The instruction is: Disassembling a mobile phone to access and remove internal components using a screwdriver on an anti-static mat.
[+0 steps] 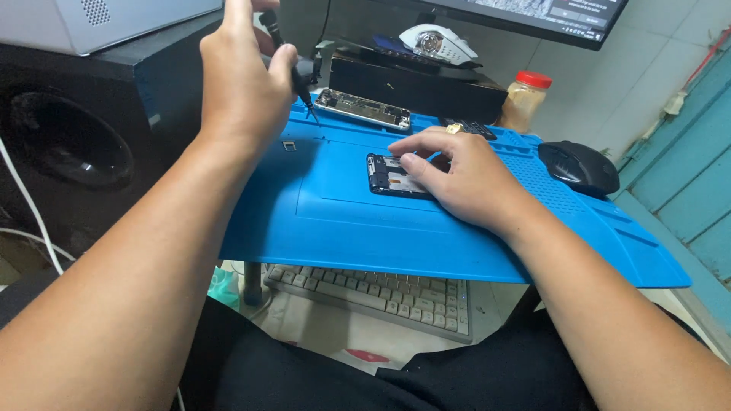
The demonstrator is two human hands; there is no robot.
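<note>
Nearest, below the near edge of the bench, a pale keyboard [381, 295] sits on a lower shelf above the person's dark-clad lap. Over it spreads the blue work mat [358, 228] that covers the bench. On the middle of the mat lies an opened phone body [387, 176], its dark frame and inner parts facing up; the right hand [457, 179] rests flat on it, fingers spread and loosely open, pinning its right part down with the fingertips touching it. Left and a little farther, the left hand [244, 84] is raised above the mat's far left corner, closed around a slim black screwdriver [293, 68] whose tip points down at the mat, just short of a second opened phone [364, 111] lying along the far edge. A small square part [289, 145] lies on the mat below that hand. At the right edge sits a black mouse [579, 166]. Farther back stand a jar with a red lid [524, 100], a black box [415, 85] carrying a white mouse [438, 43], and a monitor [548, 17]; a dark speaker [72, 141] stands far left.
</note>
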